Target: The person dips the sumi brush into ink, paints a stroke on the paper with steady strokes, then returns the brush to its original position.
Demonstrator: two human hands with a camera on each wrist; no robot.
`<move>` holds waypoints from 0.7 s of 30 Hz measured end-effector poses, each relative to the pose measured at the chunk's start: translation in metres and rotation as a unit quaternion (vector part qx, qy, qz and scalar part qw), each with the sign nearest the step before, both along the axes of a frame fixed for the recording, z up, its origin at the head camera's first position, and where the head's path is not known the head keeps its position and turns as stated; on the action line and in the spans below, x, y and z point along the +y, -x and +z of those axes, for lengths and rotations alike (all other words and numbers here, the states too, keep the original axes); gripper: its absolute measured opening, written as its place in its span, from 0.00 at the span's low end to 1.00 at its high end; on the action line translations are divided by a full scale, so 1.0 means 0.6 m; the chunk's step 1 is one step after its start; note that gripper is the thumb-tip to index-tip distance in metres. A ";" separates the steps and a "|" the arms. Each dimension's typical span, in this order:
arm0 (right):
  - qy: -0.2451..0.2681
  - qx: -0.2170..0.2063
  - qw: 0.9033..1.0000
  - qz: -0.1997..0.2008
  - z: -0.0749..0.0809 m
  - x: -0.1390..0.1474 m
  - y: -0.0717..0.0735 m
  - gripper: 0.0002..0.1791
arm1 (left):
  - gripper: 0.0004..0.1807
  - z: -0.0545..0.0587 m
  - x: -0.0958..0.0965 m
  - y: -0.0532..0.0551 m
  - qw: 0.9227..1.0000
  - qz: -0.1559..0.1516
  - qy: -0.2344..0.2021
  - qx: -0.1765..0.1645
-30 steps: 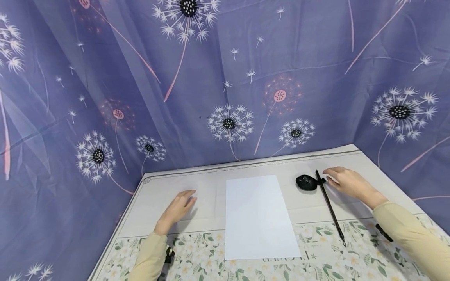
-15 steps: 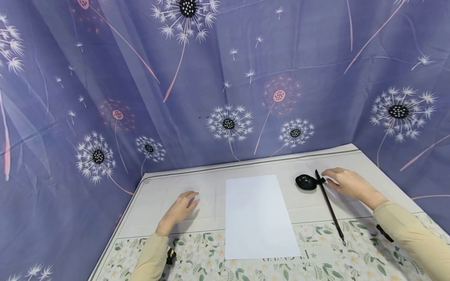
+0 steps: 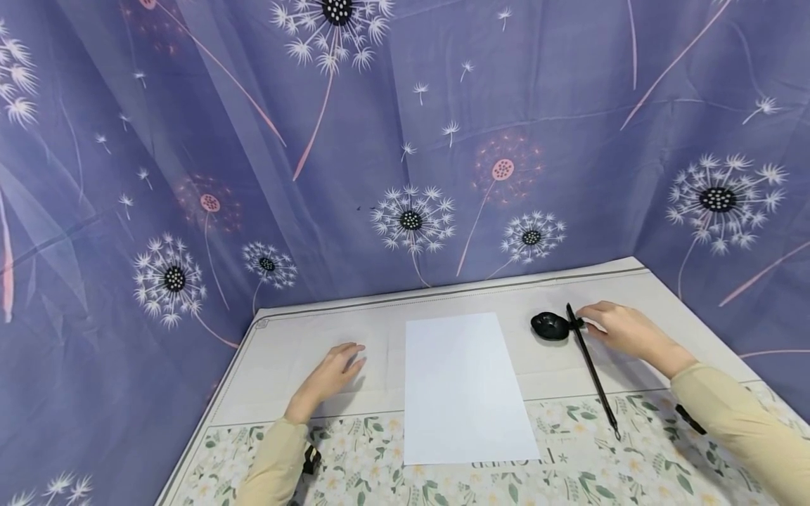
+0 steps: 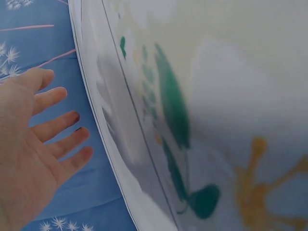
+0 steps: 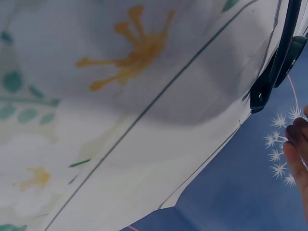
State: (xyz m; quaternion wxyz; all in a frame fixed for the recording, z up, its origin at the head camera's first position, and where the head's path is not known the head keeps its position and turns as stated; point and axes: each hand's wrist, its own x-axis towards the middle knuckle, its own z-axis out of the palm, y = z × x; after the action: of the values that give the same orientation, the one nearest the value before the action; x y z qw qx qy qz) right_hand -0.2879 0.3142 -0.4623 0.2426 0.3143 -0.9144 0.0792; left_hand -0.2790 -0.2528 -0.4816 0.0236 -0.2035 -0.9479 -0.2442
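Observation:
In the head view, my right hand point(image 3: 626, 334) is at the far right of the table, its fingertips right at the short handle of a small black ink dish point(image 3: 549, 327). A slim black writing brush point(image 3: 593, 372) with a hanging loop at its near end lies across that handle. The right wrist view has the fingers point(image 5: 299, 156) at its right edge, beside the handle's end. My left hand point(image 3: 328, 378) hovers low over the table's left side, fingers spread and holding nothing; the left wrist view shows its palm point(image 4: 24, 163).
A blank white sheet of paper point(image 3: 468, 393) lies between the hands. The table's cloth point(image 3: 367, 471) is floral in front and plain behind. A purple dandelion curtain point(image 3: 354, 246) hangs along the back and both sides.
My left hand has drifted a little to the right, toward the paper. My right hand has edged slightly left to the dish's handle. Dish, brush and paper lie as before.

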 end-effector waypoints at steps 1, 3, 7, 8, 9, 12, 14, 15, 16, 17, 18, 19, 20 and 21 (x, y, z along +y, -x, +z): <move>-0.002 0.001 1.000 0.001 0.000 -0.001 0.000 0.18 | 0.21 0.001 0.001 0.000 1.000 -0.003 0.000 0.000; -0.005 0.001 1.000 0.003 0.001 -0.001 0.000 0.17 | 0.21 0.002 0.005 -0.001 1.000 -0.008 0.004 -0.001; -0.012 -0.008 1.000 0.005 0.002 -0.002 -0.001 0.17 | 0.23 0.006 0.010 -0.005 1.000 -0.006 0.014 -0.022; -0.013 -0.013 1.000 0.006 0.002 -0.002 -0.002 0.17 | 0.23 0.007 0.012 -0.006 0.999 -0.004 0.019 -0.027; -0.015 -0.016 1.000 0.005 0.003 -0.003 -0.002 0.17 | 0.24 0.008 0.012 -0.007 0.999 -0.003 0.022 -0.030; -0.019 -0.020 1.000 0.005 0.004 -0.003 -0.003 0.17 | 0.24 0.009 0.015 -0.009 0.999 -0.003 0.025 -0.034; -0.021 -0.017 1.000 0.008 0.003 -0.003 -0.003 0.17 | 0.24 0.011 0.017 -0.010 0.999 -0.006 0.024 -0.035; -0.021 -0.019 1.000 0.008 0.004 -0.004 -0.003 0.17 | 0.24 0.012 0.018 -0.011 0.999 -0.010 0.022 -0.032; -0.021 -0.020 1.000 0.009 0.004 -0.004 -0.004 0.17 | 0.24 0.013 0.020 -0.011 0.999 -0.016 0.021 -0.029; -0.022 -0.022 0.999 0.010 0.004 -0.005 -0.005 0.17 | 0.24 0.014 0.021 -0.012 0.999 -0.022 0.020 -0.030; -0.021 -0.024 0.999 0.012 0.005 -0.005 -0.005 0.18 | 0.24 0.015 0.023 -0.012 0.999 -0.029 0.022 -0.028; -0.021 -0.024 0.999 0.014 0.005 -0.006 -0.005 0.18 | 0.25 0.017 0.025 -0.014 0.999 -0.036 0.023 -0.030; -0.021 -0.026 0.999 0.015 0.005 -0.007 -0.006 0.18 | 0.26 0.018 0.027 -0.015 0.998 -0.041 0.027 -0.033; -0.021 -0.025 0.999 0.017 0.005 -0.008 -0.006 0.18 | 0.26 0.019 0.029 -0.016 0.998 -0.046 0.032 -0.036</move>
State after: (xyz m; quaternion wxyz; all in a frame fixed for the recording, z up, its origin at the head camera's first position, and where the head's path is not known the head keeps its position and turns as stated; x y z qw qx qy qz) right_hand -0.2843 0.3093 -0.4593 0.2114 0.3331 -0.9161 0.0718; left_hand -0.2693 -0.2356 -0.4703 -0.0279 -0.2391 -0.9449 -0.2218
